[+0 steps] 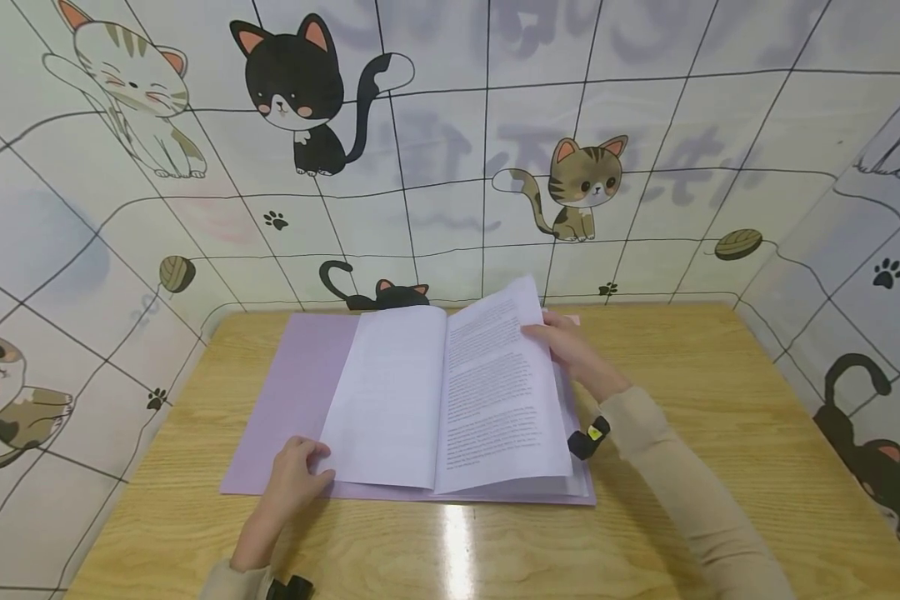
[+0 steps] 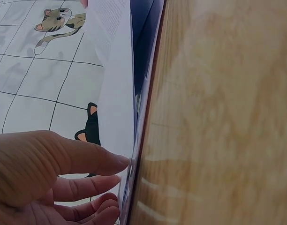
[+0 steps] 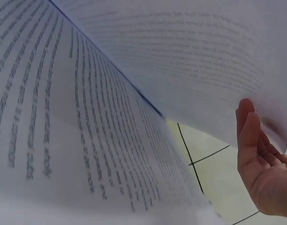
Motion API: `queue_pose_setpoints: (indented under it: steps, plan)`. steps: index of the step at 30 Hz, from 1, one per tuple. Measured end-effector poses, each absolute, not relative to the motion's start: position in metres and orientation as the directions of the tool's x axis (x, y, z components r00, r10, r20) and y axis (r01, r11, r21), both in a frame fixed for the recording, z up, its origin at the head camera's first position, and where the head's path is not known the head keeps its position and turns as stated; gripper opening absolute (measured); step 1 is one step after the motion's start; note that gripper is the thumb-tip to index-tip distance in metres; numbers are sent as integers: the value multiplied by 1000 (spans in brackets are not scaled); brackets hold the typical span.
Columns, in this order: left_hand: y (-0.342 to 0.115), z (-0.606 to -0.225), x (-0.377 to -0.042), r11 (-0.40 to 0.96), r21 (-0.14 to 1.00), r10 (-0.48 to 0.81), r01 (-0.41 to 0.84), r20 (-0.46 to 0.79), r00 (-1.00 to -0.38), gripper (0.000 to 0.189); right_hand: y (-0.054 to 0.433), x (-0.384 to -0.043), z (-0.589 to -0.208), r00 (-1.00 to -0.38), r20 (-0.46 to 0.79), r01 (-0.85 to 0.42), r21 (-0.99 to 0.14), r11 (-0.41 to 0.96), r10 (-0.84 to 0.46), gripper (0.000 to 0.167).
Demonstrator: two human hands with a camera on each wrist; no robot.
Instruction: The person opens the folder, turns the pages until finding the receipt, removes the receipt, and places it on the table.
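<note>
A purple folder (image 1: 300, 375) lies spread on the table with white pages inside. On the left the turned page (image 1: 390, 392) looks blank; on the right a printed page (image 1: 495, 392) is lifted at its outer edge. My right hand (image 1: 576, 354) pinches that edge near the top corner. From the right wrist view, the fingers of the right hand (image 3: 263, 164) lie behind the raised sheet (image 3: 190, 56), thumb hidden, above another printed page (image 3: 78, 122). My left hand (image 1: 292, 477) rests at the lower left corner of the turned page, fingers loosely bent.
The wooden table (image 1: 720, 400) extends around the folder on both sides and in front. Behind it stands a wall covering (image 1: 450, 167) printed with cats and grid lines. A black wrist camera (image 1: 588, 437) sits close to the right edge of the pages.
</note>
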State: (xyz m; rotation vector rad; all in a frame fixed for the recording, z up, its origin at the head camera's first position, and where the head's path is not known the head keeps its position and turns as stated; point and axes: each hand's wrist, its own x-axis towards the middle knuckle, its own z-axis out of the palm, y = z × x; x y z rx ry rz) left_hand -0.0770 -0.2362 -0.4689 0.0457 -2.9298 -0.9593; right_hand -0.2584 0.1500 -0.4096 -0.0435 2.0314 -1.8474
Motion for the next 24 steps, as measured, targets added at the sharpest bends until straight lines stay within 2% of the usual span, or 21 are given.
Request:
queue_pose_setpoints:
  steps: [8, 16, 24]
  plan:
    - [-237, -470, -77, 806, 592, -52, -14, 46, -998, 22, 134, -249, -401, -912, -217, 211, -976, 57, -348, 44]
    - [-237, -468, -77, 801, 599, -51, -10, 51, -997, 22, 118, -238, -390, -894, -222, 230, -973, 27, -389, 44]
    - [-240, -478, -77, 784, 612, -15, 104, 187, -982, 20, 98, -231, -386, -883, -200, 214, -977, 14, -425, 46]
